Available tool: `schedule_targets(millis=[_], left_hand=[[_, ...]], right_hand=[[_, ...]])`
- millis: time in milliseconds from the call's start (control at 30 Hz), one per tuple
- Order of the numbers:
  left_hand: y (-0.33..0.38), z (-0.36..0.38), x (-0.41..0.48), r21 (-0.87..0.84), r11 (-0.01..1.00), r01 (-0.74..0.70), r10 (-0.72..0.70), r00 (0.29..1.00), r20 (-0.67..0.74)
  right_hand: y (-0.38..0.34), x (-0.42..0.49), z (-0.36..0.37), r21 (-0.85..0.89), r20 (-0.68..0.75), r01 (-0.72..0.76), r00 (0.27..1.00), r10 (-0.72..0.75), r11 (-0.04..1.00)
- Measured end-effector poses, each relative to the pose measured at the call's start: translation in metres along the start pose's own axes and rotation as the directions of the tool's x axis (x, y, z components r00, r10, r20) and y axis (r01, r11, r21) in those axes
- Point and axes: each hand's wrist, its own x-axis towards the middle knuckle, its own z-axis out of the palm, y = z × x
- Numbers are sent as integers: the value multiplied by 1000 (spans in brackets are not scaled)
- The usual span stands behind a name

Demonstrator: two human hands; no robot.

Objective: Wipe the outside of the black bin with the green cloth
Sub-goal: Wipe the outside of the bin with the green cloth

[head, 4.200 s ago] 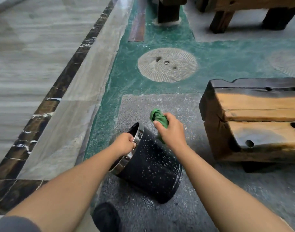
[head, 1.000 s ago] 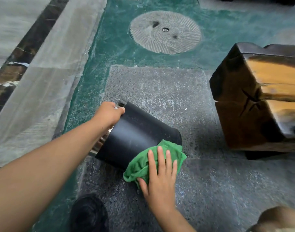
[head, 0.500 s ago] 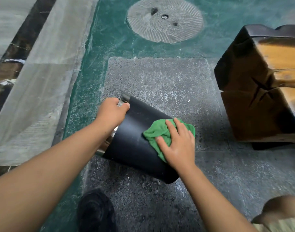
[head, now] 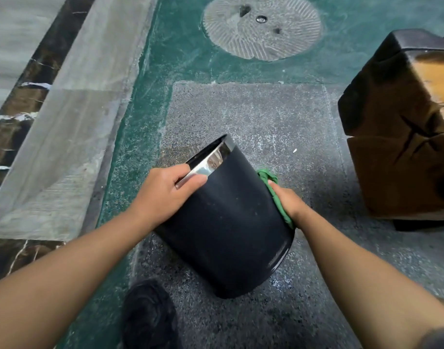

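The black bin point(head: 228, 230) lies tilted on the grey stone floor, its chrome-rimmed mouth pointing up and to the left, its base toward me. My left hand point(head: 165, 195) grips the chrome rim, thumb on the outside. My right hand point(head: 287, 202) presses the green cloth point(head: 273, 191) against the bin's right side. Only a strip of cloth shows between hand and bin; the rest is hidden behind the bin wall and under my palm.
A heavy dark wooden block point(head: 402, 127) stands close on the right. A round carved stone disc point(head: 262, 27) is set in the green floor ahead. A black shoe point(head: 148, 316) rests by the bin's base. Marble paving point(head: 65, 109) runs along the left.
My right hand has slid the cloth from the bin's upper face round to its right side. The bin has turned so more of its wall faces me. My left hand keeps its hold on the rim.
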Motion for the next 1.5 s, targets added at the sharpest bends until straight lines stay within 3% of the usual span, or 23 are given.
schedule_targets(millis=[100,233,433,733,933,1200,1300,1500], left_hand=[[-8,-5,-17,37,997,-74,73,997,6],[-3,-11,-19,69,996,-55,54,998,18],[22,-17,-2,-36,996,78,-78,997,13],[38,-29,16,10,985,171,-170,976,137],[47,-25,31,240,952,192,-242,949,200],[60,-19,24,197,959,204,-253,930,266],[76,-15,24,149,982,118,-156,950,272],[102,-16,23,1,1000,19,-18,959,282]], right_hand=[[12,1,1,79,99,-50,994,43,996],[13,-11,9,106,113,33,993,-45,994],[21,-68,33,-154,-76,327,937,-341,933],[34,-149,87,-193,-246,525,792,-559,829],[33,-179,114,-219,-245,480,816,-524,850],[31,-184,109,-178,-200,494,828,-523,851],[12,-182,110,-266,-232,537,771,-593,801],[-70,-161,98,-286,-450,638,569,-688,715]])
